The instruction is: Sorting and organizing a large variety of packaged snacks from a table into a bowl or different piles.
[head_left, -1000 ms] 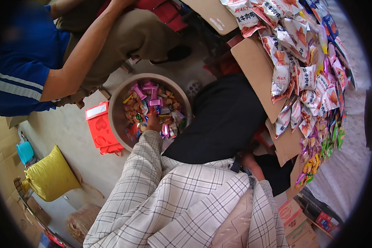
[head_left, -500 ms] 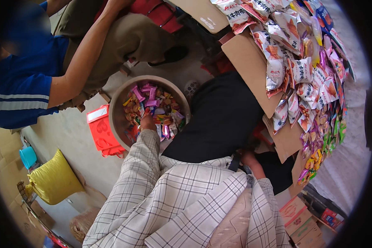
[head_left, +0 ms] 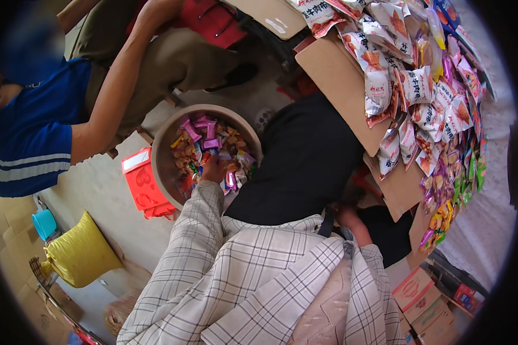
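Observation:
My left hand is down in a round, brownish-grey basin, among wrapped sweets. Its fingers are lost against the sweets, so what they grip, if anything, does not show. Several purple packets lie on top of the heap near the basin's far side. On the right, beside my black-trousered thigh, my right hand reaches into shadow next to something red. Its fingertips are hidden there.
A red gift bag lies left of the basin. At far left sits another person in a blue shirt. Cardboard edges a pile of white snack packets on the right. A yellow sack rests on the floor.
My left hand has shifted slightly to the right within the basin. At the left, the other person's arm and body have moved a little. My right hand stays about where it was.

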Demonstrator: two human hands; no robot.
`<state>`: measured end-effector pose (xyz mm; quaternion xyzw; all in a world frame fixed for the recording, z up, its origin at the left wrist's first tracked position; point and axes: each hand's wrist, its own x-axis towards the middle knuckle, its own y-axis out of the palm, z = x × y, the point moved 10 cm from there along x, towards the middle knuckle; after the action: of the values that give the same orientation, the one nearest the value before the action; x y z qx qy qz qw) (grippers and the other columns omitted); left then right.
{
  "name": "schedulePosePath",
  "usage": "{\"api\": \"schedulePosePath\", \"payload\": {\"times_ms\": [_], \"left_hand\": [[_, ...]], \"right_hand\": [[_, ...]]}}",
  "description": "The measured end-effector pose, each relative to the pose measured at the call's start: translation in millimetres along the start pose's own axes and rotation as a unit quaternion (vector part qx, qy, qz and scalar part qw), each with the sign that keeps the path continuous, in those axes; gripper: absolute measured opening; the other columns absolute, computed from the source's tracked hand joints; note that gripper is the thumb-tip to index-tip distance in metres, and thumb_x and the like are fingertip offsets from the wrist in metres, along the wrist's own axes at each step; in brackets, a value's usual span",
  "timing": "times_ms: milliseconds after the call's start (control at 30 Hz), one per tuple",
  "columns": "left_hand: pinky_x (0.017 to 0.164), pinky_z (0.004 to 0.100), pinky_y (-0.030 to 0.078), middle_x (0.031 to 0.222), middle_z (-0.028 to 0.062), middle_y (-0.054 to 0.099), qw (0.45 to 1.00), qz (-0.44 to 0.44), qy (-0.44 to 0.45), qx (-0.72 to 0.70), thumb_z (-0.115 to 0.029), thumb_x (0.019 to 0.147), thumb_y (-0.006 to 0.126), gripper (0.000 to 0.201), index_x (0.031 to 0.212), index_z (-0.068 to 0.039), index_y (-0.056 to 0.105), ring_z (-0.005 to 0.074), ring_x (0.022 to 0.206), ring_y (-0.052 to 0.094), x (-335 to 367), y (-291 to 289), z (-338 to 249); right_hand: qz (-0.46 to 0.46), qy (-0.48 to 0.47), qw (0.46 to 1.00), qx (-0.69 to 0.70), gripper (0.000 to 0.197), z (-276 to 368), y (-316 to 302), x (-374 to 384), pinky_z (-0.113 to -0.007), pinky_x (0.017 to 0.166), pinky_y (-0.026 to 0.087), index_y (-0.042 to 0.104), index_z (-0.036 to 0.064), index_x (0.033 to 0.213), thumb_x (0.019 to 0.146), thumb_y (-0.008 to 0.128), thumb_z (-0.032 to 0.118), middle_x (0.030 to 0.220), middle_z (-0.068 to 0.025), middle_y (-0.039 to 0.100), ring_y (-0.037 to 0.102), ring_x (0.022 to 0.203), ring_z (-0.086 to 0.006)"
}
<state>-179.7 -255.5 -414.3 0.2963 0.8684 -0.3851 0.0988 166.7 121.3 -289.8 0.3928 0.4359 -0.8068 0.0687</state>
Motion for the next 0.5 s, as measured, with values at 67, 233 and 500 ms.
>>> {"api": "schedulePosePath", "payload": {"times_ms": [67,233,500], "left_hand": [[0.076,0.0408,0.048,0.087,0.0072,0.061,0.999,-0.012,0.028,-0.014,-0.031,0.095,0.055,0.022,0.094,-0.009,0.060,0.0275,0.087,0.061,18.3,39.4,72.4],[0.083,0.0409,0.045,0.093,0.0046,0.063,0.880,0.027,-0.151,-0.450,-0.038,0.096,0.057,0.028,0.098,-0.011,0.064,0.0229,0.096,0.056,28.4,74.8,160.1],[0.073,0.0344,0.045,0.108,-0.0015,0.065,0.679,-0.098,-0.476,-0.550,-0.039,0.095,0.060,0.030,0.114,-0.017,0.066,0.0176,0.090,0.061,-31.0,48.2,105.1]], "right_hand": [[0.019,-0.002,1.000,0.008,0.026,11.8,-2.6,4.5,-0.043,0.096,0.050,0.071,0.0102,0.116,0.098,0.056,0.022,0.117,-0.0182,0.069,0.066,0.108,-0.0363],[0.091,0.031,0.994,0.055,0.042,12.9,-0.9,4.9,-0.042,0.104,0.045,0.060,0.0046,0.129,0.096,0.061,0.030,0.130,-0.0203,0.062,0.058,0.121,-0.0380],[0.033,-0.014,0.999,0.033,0.038,28.6,-21.2,-2.1,-0.043,0.105,0.044,0.059,0.0051,0.129,0.096,0.058,0.024,0.131,-0.0209,0.061,0.057,0.122,-0.0385]]}}
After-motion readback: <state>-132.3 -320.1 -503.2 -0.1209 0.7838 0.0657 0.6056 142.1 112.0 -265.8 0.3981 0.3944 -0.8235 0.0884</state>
